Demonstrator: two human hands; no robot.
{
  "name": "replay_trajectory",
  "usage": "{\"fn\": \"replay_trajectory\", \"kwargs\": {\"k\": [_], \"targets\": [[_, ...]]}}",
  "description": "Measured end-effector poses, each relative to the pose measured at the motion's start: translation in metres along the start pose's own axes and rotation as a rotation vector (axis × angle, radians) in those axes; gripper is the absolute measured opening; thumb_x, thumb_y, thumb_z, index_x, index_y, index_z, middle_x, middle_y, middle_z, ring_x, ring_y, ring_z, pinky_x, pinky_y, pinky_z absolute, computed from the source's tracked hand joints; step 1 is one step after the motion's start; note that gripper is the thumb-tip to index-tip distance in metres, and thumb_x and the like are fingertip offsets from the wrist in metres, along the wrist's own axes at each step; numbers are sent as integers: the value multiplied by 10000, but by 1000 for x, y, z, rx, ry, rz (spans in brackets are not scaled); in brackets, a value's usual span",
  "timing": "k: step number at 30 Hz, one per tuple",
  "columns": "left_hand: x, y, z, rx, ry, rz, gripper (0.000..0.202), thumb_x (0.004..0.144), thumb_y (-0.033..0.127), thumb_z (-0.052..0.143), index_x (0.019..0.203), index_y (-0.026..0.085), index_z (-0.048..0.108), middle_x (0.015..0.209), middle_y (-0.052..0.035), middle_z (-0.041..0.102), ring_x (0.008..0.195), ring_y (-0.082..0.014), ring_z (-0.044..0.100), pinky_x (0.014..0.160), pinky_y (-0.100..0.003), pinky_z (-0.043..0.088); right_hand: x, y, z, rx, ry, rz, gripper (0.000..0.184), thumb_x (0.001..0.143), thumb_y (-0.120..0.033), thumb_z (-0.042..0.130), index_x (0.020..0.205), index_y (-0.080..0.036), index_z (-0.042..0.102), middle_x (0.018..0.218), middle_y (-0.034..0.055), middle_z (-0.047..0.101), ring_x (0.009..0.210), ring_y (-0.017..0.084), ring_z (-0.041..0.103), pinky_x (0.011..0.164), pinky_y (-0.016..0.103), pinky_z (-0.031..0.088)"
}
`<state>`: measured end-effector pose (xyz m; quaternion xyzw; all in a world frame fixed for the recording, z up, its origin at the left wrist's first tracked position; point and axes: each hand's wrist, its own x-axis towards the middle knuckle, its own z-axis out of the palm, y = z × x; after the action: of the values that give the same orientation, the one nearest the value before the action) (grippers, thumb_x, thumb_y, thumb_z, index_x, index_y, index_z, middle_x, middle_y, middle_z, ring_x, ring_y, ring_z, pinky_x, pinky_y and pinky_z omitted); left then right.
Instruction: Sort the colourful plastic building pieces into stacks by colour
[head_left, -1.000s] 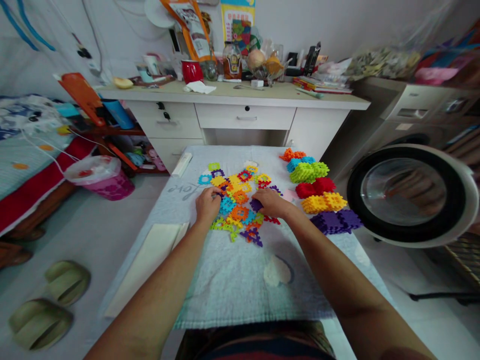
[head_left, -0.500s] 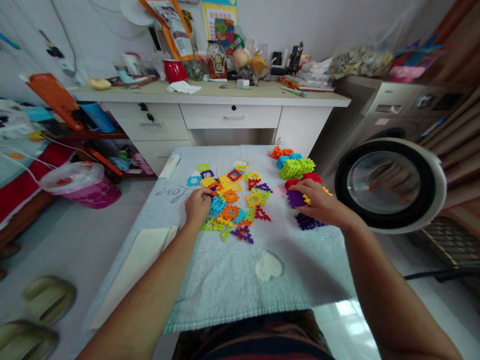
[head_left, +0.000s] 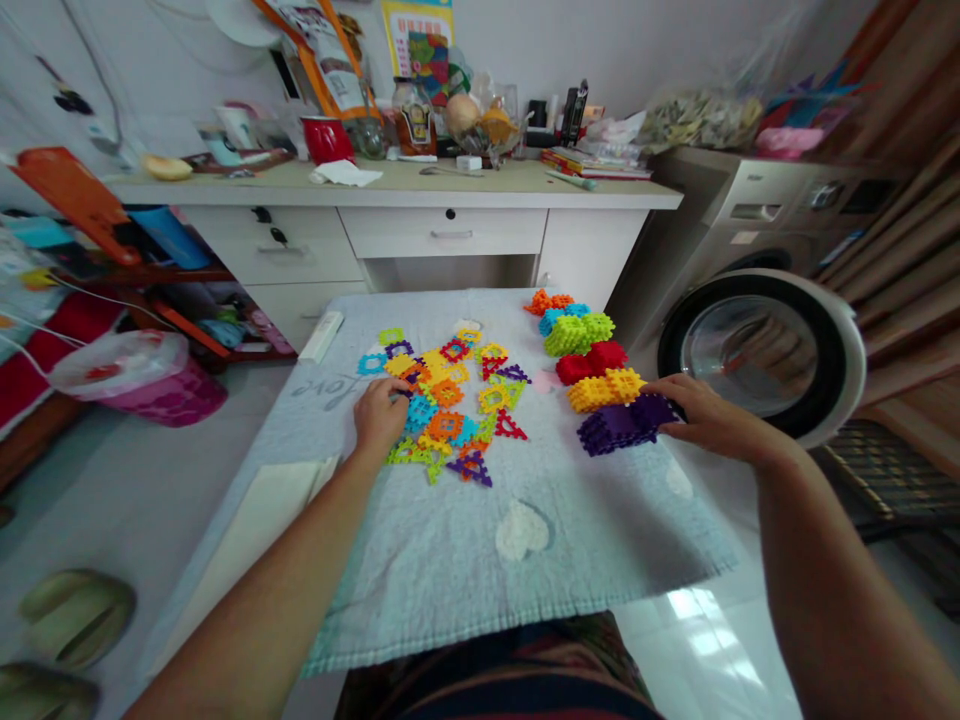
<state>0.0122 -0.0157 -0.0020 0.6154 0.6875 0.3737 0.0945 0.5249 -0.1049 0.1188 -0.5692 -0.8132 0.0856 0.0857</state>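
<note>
A loose pile of plastic interlocking pieces (head_left: 448, 392), square and triangular in several colours, is spread on the cloth-covered table. My left hand (head_left: 381, 415) is at the pile's left edge, its fingers pinched on a small dark purple piece that they partly hide. To the right, pieces stand in rows by colour: orange (head_left: 549, 302), blue (head_left: 559, 318), green (head_left: 579, 334), red (head_left: 592, 362), yellow (head_left: 606, 390) and purple (head_left: 622, 425). My right hand (head_left: 705, 415) grips the right end of the purple row, with thumb and fingers around a purple piece there.
A white strip (head_left: 321, 338) lies at the table's far left corner, and a folded pale sheet (head_left: 244, 550) along its left side. Beyond stands a white desk (head_left: 450, 232) with jars and books. An open washing machine door (head_left: 761, 355) is close on the right.
My right hand has moved right and lowered the purple piece onto the end of the purple row, uncovering the yellow row. My left hand stays at the pile. The view has shifted slightly.
</note>
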Motion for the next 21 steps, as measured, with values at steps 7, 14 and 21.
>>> {"fn": "replay_trajectory", "kwargs": {"k": [7, 14, 21], "targets": [[5, -4, 2, -11, -40, -14, 213, 715, 197, 550, 866, 240, 694, 1052, -52, 686, 1014, -237, 656, 974, -369, 486, -2, 1, 0, 1, -29, -4, 532, 773, -371, 643, 1296, -272, 634, 1265, 122, 629, 1168, 338, 608, 1030, 533, 485], [19, -2, -3, -145, -197, -98, 211, 665, 230, 585, 846, 212, 692, 875, -45, 706, 838, -219, 664, 821, -337, 523, 0, -55, -19, 43, 96, -48, 495, 862, -412, 613, 1329, -251, 594, 1322, 144, 602, 1241, 339, 557, 1083, 560, 430], [16, 7, -9, -339, 90, -280, 265, 686, 237, 547, 902, 210, 698, 830, -17, 711, 795, -198, 654, 779, -319, 520, 38, -177, 46, 279, -113, -241, 384, 845, -222, 665, 1228, -218, 636, 1180, 112, 652, 1059, 247, 636, 946, 420, 515]]}}
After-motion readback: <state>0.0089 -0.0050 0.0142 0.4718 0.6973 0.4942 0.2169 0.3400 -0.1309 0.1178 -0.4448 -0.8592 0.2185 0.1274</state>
